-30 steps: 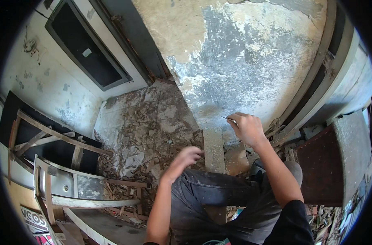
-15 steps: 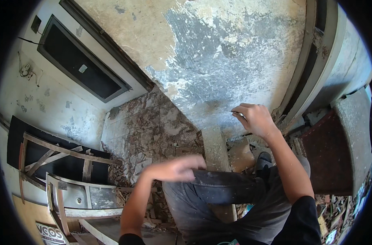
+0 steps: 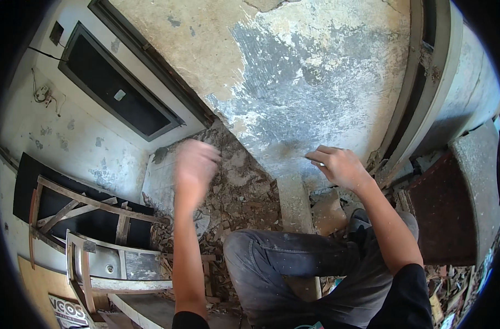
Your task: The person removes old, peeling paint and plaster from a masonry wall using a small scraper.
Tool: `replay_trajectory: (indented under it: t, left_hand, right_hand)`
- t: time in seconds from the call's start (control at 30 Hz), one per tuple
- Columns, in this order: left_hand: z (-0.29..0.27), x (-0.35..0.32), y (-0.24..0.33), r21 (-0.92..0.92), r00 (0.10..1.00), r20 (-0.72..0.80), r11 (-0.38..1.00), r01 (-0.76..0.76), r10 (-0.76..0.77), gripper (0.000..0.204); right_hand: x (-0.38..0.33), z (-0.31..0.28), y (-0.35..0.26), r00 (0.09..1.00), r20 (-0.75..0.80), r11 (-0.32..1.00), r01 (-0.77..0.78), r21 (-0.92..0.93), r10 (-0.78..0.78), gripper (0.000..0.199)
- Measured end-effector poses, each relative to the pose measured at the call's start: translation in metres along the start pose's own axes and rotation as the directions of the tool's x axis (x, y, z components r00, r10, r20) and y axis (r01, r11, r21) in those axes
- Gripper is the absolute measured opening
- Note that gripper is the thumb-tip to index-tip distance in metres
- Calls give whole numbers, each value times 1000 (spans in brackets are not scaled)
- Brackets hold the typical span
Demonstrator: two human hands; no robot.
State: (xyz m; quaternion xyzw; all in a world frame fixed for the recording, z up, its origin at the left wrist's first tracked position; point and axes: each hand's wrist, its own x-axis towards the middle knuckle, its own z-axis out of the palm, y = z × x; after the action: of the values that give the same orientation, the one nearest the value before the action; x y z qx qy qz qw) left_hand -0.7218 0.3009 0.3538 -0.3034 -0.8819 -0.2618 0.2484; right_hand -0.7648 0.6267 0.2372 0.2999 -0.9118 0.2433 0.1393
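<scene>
The right hand (image 3: 342, 169) has its fingers drawn in against the thumb around a thin flat piece (image 3: 317, 163), pinched near its end, likely so the rest stays free toward the wall. The left hand (image 3: 197, 166), well to the left, is up and blurred; its fingers look loosely bent, perhaps for balance, but whether it holds anything I cannot tell. Just ahead of the right hand is the worn wall (image 3: 316, 98), within easy reach. Below and between the hands, a bent leg (image 3: 299, 252) lies crosswise, seemingly steadying the low posture. Farther left, below the left hand, a metal sink (image 3: 103, 264) sits near a wooden frame (image 3: 91, 204), apparently set aside
</scene>
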Motion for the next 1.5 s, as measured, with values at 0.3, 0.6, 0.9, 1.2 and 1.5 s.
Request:
replay_trajectory:
  t: [0.3, 0.6, 0.9, 1.2, 1.5]
  left_hand:
    - [-80, -1, 52, 618, 999, -41, 785, 43, -22, 49]
    - [-30, -34, 51, -29, 925, 294, 965, 260, -240, 38]
    - [80, -62, 42, -533, 902, 251, 727, 432, -352, 73]
    - [111, -27, 6, -987, 624, 132, -40, 158, -770, 35]
    - [97, -39, -10, -983, 687, 36, 98, 155, -726, 25]
  right_hand:
    - [3, 0, 2, 998, 59, 1000, 6, 2, -6, 36]
    - [9, 20, -11, 991, -47, 992, 125, -14, -125, 54]
    - [39, 39, -62, 942, -285, 983, 184, -9, -179, 57]
    - [52, 54, -107, 900, -357, 934, 321, 156, -250, 62]
    - [44, 71, -118, 999, 21, -80, -17, 997, 44, 69]
